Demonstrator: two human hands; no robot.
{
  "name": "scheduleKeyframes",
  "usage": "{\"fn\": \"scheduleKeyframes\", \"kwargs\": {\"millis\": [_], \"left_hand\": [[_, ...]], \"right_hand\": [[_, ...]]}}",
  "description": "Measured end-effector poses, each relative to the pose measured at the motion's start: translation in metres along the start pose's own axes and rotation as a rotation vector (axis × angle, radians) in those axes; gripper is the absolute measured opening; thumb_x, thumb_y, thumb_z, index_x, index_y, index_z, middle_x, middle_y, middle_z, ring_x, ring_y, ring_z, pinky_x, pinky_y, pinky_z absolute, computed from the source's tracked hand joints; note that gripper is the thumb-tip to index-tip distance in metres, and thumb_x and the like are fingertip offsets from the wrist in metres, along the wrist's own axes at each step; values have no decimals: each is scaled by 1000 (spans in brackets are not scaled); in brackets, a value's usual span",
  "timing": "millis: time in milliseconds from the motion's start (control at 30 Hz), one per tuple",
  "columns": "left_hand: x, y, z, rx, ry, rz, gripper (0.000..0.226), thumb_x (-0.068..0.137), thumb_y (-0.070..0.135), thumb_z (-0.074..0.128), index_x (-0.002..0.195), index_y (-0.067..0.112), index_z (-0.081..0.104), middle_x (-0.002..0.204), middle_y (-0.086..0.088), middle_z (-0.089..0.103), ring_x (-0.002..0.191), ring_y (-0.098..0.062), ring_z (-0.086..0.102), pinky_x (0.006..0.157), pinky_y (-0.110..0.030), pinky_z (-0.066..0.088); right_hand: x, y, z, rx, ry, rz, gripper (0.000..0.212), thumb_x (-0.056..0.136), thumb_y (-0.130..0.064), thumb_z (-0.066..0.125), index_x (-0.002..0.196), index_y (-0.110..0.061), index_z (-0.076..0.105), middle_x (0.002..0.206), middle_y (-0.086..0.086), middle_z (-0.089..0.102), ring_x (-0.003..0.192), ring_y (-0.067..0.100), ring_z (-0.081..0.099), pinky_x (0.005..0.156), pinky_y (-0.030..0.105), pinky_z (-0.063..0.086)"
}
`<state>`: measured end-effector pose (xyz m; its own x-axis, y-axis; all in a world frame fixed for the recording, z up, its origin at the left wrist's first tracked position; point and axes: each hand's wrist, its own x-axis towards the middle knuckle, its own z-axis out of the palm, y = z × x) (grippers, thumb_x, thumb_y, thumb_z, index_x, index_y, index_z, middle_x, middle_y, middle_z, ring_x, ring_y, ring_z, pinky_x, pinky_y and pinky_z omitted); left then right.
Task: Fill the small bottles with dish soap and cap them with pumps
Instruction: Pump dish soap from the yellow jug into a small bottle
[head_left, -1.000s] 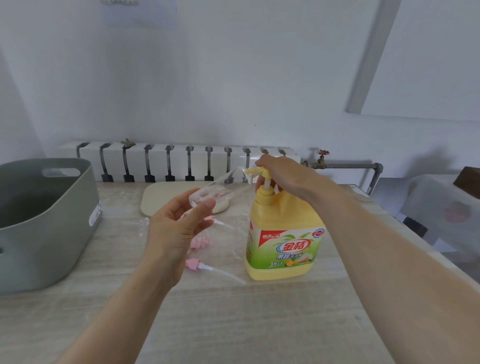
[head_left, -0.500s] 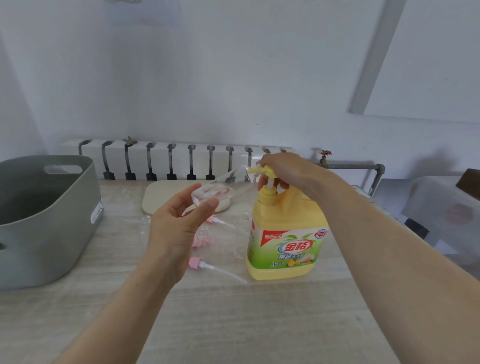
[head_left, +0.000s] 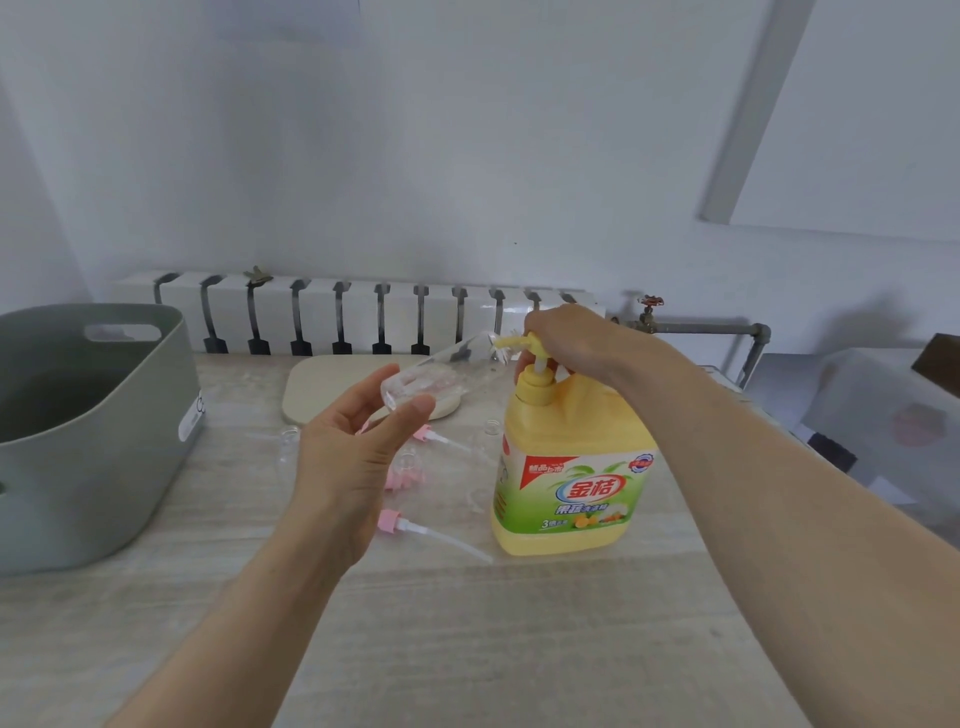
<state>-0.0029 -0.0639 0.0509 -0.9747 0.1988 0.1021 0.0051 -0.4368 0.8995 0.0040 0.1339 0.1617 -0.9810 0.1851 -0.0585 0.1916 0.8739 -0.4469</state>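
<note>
Tilting toward the dish soap jug's (head_left: 569, 467) nozzle, a clear small bottle (head_left: 441, 376) is gripped by the left hand (head_left: 348, 462), while the pump head (head_left: 532, 345) is grasped by the right hand (head_left: 576, 338).

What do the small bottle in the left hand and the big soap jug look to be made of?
Small bottle: clear, glossy plastic by the look, though glass can't be ruled out; the radiator shows through it. Soap jug: opaque yellow plastic, smooth with a slight sheen, printed glossy label, matching yellow pump under the right hand.
</note>
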Motion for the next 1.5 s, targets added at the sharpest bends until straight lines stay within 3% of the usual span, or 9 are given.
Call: {"fn": "scheduleKeyframes", "kwargs": {"millis": [67,200,333,567,767,1033,1300,1400,1500], "left_hand": [[0,-1,-1,-6,1,-1,76,42,37,90,114,25,70,111,-1,73,112,-21,65,73,-26,56],[0,-3,-1,-10,2,-10,74,41,36,89,112,26,70,109,0,73,112,-19,65,69,-22,56],[-3,-3,0,-5,8,-17,73,40,35,88,111,27,70,107,-1,74,108,-21,67,68,-25,56],[-2,1,2,3,10,-15,73,42,35,89,111,25,70,109,0,74,108,-20,67,74,-29,55],[-1,4,3,12,16,8,74,42,36,90,113,26,69,108,-1,74,107,-20,68,87,-37,50],[-3,5,4,9,21,2,72,42,35,89,111,27,70,109,0,73,108,-20,67,79,-31,52],[-2,3,3,5,25,0,73,40,34,89,110,26,70,108,-1,74,109,-21,66,89,-37,51],[-2,1,3,2,29,3,74,41,34,89,111,25,70,109,-2,74,110,-22,66,97,-40,48],[-2,0,2,2,31,-5,75,39,35,90,111,26,71,110,-2,73,112,-23,65,101,-43,46]], "right_hand": [[2,0,1,-8,3,16,28,95,-1,28,102,10,53,110,30,57,66,17,34,58,27,27],[5,1,3,-2,23,17,21,96,-5,27,89,-10,47,100,17,57,77,21,37,71,32,31],[3,8,2,139,-6,11,37,94,-14,31,94,3,64,94,6,69,73,16,42,72,31,34],[-2,9,2,355,15,4,55,97,-38,34,83,-5,76,94,6,74,62,10,45,71,27,41],[-1,11,2,372,33,8,56,97,-38,35,76,-9,77,89,5,74,62,12,46,68,27,42],[6,13,3,325,39,14,56,94,-30,31,61,-16,74,92,0,75,68,16,45,77,31,43],[8,14,3,188,49,-6,52,96,-20,26,81,-7,74,84,-12,71,65,11,46,77,29,41],[9,8,5,153,27,-11,34,97,-8,26,93,1,59,101,3,71,63,11,43,74,31,40],[13,5,7,192,96,65,22,100,-13,30,95,-4,49,96,12,53,59,14,40,58,26,38]]}}
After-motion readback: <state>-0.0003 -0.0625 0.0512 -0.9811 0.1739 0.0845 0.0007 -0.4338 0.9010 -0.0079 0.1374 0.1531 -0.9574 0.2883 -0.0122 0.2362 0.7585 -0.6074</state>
